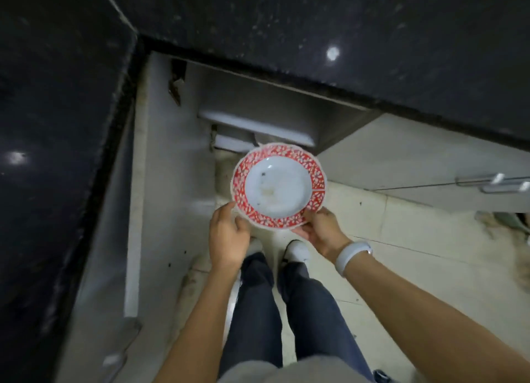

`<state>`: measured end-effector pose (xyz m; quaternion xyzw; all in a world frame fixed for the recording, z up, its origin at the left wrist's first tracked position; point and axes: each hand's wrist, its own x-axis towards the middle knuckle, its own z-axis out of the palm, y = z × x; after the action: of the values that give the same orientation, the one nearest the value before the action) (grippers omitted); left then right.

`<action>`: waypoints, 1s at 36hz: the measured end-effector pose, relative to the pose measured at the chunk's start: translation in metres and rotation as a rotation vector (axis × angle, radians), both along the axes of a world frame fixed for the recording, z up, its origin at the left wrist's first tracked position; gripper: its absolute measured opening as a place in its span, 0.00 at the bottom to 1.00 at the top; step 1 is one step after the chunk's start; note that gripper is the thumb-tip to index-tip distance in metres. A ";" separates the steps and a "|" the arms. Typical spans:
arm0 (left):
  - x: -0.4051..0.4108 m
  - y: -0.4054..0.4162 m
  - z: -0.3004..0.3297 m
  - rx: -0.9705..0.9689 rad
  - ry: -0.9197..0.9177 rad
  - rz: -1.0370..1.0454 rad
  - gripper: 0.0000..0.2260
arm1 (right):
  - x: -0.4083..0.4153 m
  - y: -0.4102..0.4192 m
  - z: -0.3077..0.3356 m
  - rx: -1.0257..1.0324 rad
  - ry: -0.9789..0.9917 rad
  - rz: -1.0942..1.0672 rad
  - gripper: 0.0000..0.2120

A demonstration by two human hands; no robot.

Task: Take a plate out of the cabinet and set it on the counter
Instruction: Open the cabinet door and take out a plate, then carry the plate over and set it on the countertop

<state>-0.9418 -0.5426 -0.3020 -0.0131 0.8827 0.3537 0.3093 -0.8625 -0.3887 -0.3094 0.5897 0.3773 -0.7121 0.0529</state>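
Note:
A round plate (278, 185) with a white centre and a red flowered rim hovers level above the floor, in front of the open lower cabinet (258, 107). My left hand (228, 235) grips its near-left rim. My right hand (321, 230), with a white band at the wrist, holds the near-right rim from below. The black speckled counter (315, 24) runs along the top and down the left side, above the cabinet. The cabinet's inside is dim, with a pale shelf edge showing.
The open cabinet door (160, 181) stands to my left. Closed grey doors with metal handles (493, 181) lie to the right. My legs and white shoes stand on the pale tiled floor (401, 253) under the plate. A cloth-like heap lies at the far right.

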 end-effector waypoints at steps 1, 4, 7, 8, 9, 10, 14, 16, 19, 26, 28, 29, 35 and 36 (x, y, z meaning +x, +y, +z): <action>0.005 -0.004 0.010 0.001 0.004 -0.008 0.17 | 0.014 -0.001 0.013 0.007 -0.002 0.016 0.03; 0.016 -0.006 0.041 0.003 0.032 -0.047 0.15 | 0.055 0.000 0.050 0.043 0.009 0.105 0.07; 0.023 0.007 0.078 0.016 0.062 -0.165 0.16 | 0.091 0.013 0.090 0.156 0.025 0.181 0.11; 0.023 0.013 0.087 0.004 0.060 -0.204 0.17 | 0.101 0.018 0.102 0.191 0.020 0.193 0.11; 0.023 0.020 0.096 -0.007 0.060 -0.234 0.17 | 0.111 0.023 0.114 0.224 0.013 0.202 0.11; 0.023 0.027 0.104 -0.009 0.067 -0.263 0.18 | 0.120 0.029 0.125 0.253 0.015 0.196 0.11; 0.019 0.072 0.139 0.053 0.177 -0.417 0.19 | 0.150 0.057 0.168 0.355 0.067 0.072 0.10; 0.020 0.100 0.153 0.099 0.231 -0.516 0.19 | 0.165 0.073 0.185 0.396 0.085 -0.007 0.08; 0.025 0.152 0.170 0.164 0.309 -0.637 0.17 | 0.185 0.101 0.203 0.454 0.105 -0.142 0.08; 0.057 0.285 0.210 0.277 0.474 -0.914 0.17 | 0.237 0.183 0.228 0.492 0.188 -0.400 0.08; 0.068 0.323 0.217 0.256 0.509 -0.972 0.18 | 0.252 0.210 0.232 0.494 0.211 -0.448 0.08; 0.074 0.342 0.220 0.249 0.524 -0.994 0.18 | 0.260 0.223 0.234 0.493 0.223 -0.473 0.08; 0.122 0.447 0.232 0.205 0.546 -1.087 0.19 | 0.309 0.303 0.250 0.468 0.288 -0.553 0.08; 0.131 0.463 0.233 0.197 0.546 -1.102 0.19 | 0.316 0.316 0.252 0.458 0.297 -0.565 0.07</action>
<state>-0.8110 -0.0797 -0.0690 0.5640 0.7701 0.2123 0.2091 -0.5461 -0.0727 -0.0578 0.5572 0.3526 -0.6738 -0.3334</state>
